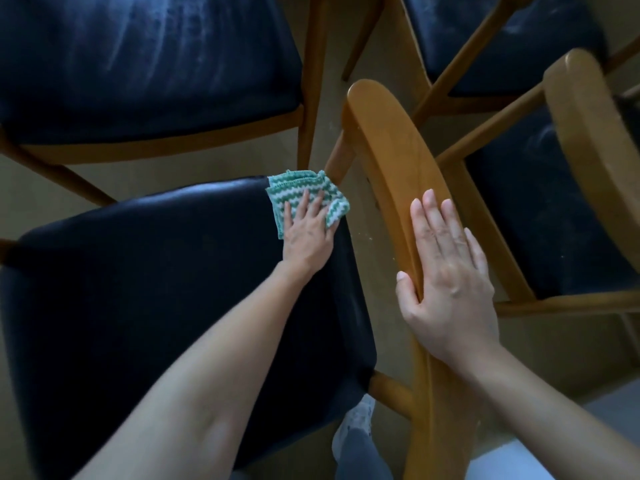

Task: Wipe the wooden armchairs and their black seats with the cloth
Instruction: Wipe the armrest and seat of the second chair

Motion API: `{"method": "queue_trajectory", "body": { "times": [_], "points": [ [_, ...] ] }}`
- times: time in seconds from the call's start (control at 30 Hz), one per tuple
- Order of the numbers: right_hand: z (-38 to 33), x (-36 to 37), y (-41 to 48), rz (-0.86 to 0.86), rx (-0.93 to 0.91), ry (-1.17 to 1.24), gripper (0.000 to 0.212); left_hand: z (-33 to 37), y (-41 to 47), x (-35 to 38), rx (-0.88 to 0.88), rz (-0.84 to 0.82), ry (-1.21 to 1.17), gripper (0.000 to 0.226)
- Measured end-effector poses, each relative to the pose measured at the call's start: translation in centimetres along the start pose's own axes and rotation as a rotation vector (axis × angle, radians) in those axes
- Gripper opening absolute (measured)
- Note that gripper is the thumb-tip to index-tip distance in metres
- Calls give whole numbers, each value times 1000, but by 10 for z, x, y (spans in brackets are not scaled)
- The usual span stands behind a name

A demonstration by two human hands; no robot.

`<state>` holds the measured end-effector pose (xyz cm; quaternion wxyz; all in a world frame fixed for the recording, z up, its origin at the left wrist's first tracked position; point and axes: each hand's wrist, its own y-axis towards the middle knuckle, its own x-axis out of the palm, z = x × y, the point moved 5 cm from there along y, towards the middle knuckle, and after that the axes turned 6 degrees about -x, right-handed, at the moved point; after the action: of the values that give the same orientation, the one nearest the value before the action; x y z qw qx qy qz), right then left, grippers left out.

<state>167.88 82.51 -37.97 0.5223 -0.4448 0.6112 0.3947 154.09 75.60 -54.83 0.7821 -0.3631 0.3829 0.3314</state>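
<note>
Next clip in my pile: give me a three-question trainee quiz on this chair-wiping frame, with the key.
1. Multiple choice: the left hand presses the cloth onto
A) the floor
B) a corner of the near black seat
C) a chair leg
2. True or false: the right hand holds a second cloth.
3. Short answer: which looks cleaner, the near black seat or the far left seat?

Key
1. B.
2. False: it lies on the wooden armrest, fingers straight, holding nothing.
3. The near black seat. It looks evenly dark, while the far left seat shows pale streaks.
</note>
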Motion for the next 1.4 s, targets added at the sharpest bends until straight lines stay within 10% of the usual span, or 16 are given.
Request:
{"method": "queue_trajectory", "body": {
  "times": [1.0, 1.4],
  "points": [
    [-1, -5, 2, -45, 9, 22, 69, 11, -233, 79, 345, -372, 30, 77],
    [-2, -5, 2, -45, 9, 1, 69, -21, -261, 75, 605, -427, 333, 54]
  ]
}}
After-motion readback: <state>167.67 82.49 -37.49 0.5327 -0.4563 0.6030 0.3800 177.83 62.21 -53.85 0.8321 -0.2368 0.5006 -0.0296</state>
